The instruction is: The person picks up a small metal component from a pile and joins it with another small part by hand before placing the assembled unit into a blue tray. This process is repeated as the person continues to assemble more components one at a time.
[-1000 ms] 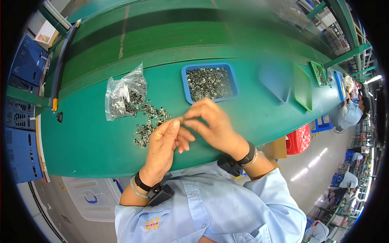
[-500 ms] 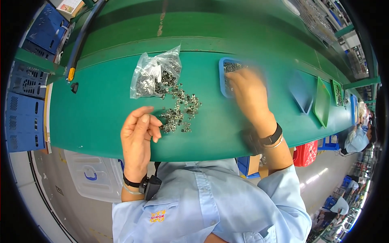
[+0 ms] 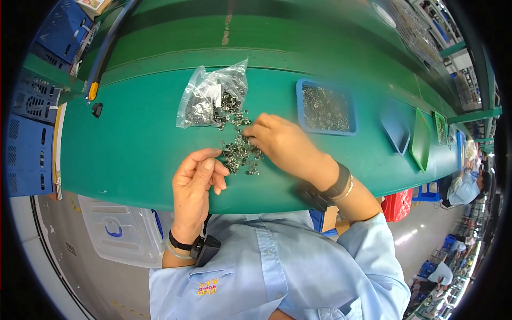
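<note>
A loose pile of small shiny metal pieces (image 3: 237, 154) lies on the green tabletop, spilling from a clear plastic bag (image 3: 200, 104) that holds more of them. My left hand (image 3: 197, 176) rests at the pile's left edge, its fingers curled and the thumb lying against them; anything between them is too small to make out. From the right, my right hand (image 3: 288, 144) reaches over the pile, fingers bent together with their tips down among the pieces. What those tips grip is hidden. Farther right sits a blue tray (image 3: 300, 109) holding many similar small pieces.
A blue tray (image 3: 394, 133), a green tray (image 3: 421, 141) and a smaller green tray (image 3: 440, 128) of parts stand toward the right end. A small black object (image 3: 97, 110) lies at the far left. Below the table are a clear lidded box (image 3: 114, 229) and a red stool (image 3: 397, 205).
My right hand has moved left from the blue tray to the pile, uncovering the tray's contents. My left hand stays beside the pile, its fingers curled much as before.
</note>
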Available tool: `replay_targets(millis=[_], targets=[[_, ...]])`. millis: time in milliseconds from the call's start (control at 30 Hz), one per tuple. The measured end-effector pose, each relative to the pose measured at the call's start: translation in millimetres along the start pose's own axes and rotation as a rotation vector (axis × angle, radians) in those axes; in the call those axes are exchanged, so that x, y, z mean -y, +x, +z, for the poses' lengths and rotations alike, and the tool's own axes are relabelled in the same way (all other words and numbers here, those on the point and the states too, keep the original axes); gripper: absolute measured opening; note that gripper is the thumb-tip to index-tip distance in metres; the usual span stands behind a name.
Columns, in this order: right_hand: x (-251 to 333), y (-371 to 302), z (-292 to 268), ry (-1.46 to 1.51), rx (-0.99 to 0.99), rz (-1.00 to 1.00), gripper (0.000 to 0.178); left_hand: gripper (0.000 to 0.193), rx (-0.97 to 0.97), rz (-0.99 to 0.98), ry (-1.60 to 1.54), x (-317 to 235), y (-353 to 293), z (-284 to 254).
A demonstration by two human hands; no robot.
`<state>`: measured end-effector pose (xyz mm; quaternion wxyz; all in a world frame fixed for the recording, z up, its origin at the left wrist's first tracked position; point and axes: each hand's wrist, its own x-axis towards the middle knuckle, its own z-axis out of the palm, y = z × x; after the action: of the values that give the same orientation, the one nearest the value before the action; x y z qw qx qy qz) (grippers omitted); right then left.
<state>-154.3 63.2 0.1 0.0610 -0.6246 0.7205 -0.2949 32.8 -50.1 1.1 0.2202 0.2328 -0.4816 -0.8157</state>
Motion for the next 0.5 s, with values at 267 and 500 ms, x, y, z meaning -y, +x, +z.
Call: replay_targets(millis=[267,500], targets=[[-24,21,-9,-0.021,-0.045,0.159,0.017,0.019,-0.012,-0.015,0.010,5,-3,-2],[-31,36,1,-0.130,0.035,0.039,0.014,0.019,0.028,-0.033,0.013,3,-5,2]])
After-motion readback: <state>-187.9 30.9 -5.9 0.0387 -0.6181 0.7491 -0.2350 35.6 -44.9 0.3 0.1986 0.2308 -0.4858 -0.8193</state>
